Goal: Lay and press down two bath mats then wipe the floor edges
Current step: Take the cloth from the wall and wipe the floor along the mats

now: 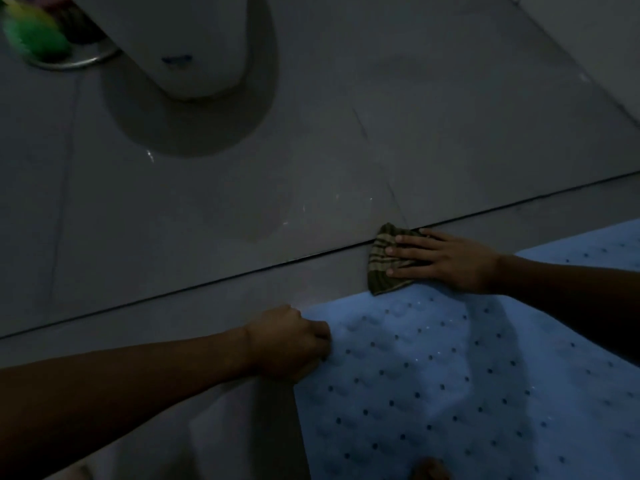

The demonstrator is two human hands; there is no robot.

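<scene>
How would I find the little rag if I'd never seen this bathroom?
Start at the big blue bath mat dotted with holes, and go to its far edge, near the dark line across the grey floor. There the right hand lies flat on a small cloth. It is the only striped thing, olive green and tan, and bunched up.

toilet base [194, 71]: white, upper left of the frame
brush [34, 32]: green, blurred, top left corner
metal ring [74, 62]: under the brush, beside the toilet base
</scene>
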